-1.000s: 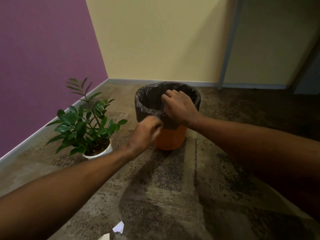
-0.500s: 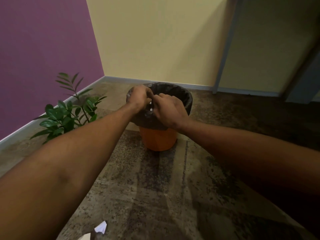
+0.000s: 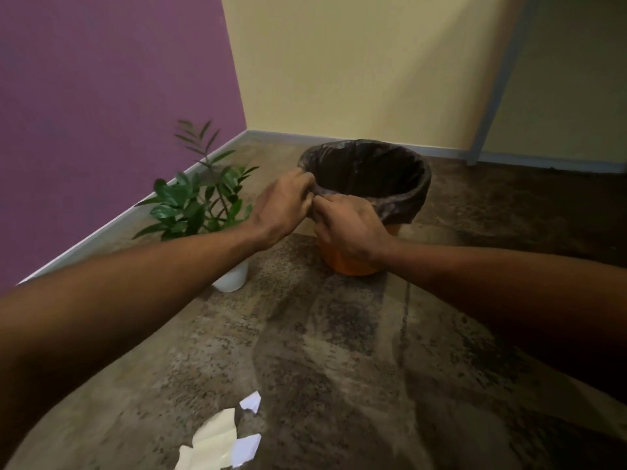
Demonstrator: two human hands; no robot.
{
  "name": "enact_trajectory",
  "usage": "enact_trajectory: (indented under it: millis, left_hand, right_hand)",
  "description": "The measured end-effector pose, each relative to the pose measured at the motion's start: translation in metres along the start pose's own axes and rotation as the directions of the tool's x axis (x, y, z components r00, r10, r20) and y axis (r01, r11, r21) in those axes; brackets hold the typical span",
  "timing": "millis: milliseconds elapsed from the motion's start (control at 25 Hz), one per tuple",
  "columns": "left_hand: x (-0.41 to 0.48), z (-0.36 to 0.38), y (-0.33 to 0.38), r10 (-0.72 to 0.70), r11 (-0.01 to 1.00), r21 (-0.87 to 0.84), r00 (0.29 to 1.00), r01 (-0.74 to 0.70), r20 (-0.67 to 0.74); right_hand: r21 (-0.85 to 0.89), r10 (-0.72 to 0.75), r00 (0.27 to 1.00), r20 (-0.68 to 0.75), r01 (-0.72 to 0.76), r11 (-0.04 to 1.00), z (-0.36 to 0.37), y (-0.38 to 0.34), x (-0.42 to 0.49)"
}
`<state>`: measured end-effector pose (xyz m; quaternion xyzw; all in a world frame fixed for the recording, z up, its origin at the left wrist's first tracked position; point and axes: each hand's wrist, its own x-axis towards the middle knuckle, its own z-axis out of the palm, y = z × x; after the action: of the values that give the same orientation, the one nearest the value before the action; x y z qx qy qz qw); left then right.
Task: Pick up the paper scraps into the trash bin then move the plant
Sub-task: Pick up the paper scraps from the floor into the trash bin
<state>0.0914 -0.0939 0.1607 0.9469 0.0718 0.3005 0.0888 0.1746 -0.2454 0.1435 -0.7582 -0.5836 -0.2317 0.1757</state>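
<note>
Pinching the black liner [image 3: 402, 206] of one trash bin [image 3: 351, 264] at its near rim.
Done with left hand [image 3: 281, 210] and right hand [image 3: 353, 227], fingers curled; one plant [image 3: 200, 201] just left; at least three paper scraps [image 3: 217, 439] nearer.

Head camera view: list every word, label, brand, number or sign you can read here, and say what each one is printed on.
None: no readable text shows anywhere in this view.
paper scraps: the faces that show are blank.
orange trash bin and its black liner: no label or brand shows.
white plant pot: plain.
purple wall and yellow wall: bare, no signs.
</note>
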Motion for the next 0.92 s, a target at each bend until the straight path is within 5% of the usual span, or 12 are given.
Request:
enact_trajectory:
  millis: [240, 360, 480, 600, 680, 800, 920]
  left_hand:
    - [-0.114, -0.009, -0.034, -0.081, 0.994, -0.060, 0.978, 0.094, 0.193]
    - [-0.172, -0.011, -0.046, -0.212, 0.966, -0.073, 0.918, 0.249, 0.336]
    - [-0.229, -0.016, -0.058, -0.304, 0.918, -0.034, 0.757, 0.394, 0.578]
    - [-0.281, -0.019, -0.067, -0.304, 0.926, 0.169, 0.401, 0.338, 0.864]
    - [-0.313, -0.016, -0.068, -0.393, 0.909, 0.337, 0.234, 0.247, 0.889]
    - [-0.354, -0.005, -0.063, -0.422, 0.875, 0.350, 0.174, 0.333, 0.890]
    - [-0.375, 0.007, -0.055, -0.450, 0.840, 0.316, 0.240, 0.442, 0.860]
  right_hand:
    - [0.255, -0.006, 0.988, 0.155, -0.034, 0.966, 0.049, -0.073, -0.020]
    - [0.343, -0.024, 0.934, 0.357, -0.107, 0.933, 0.075, -0.110, -0.045]
    - [0.384, -0.099, 0.778, 0.620, -0.191, 0.903, 0.099, -0.147, -0.069]
    - [0.381, -0.251, 0.596, 0.763, -0.102, 0.919, 0.117, -0.176, -0.094]
    - [0.347, -0.324, 0.517, 0.792, 0.056, 0.936, 0.128, -0.191, -0.113]
    - [0.284, -0.318, 0.429, 0.846, 0.142, 0.948, 0.144, -0.209, -0.130]
    - [0.276, -0.294, 0.470, 0.832, 0.109, 0.955, 0.155, -0.216, -0.137]
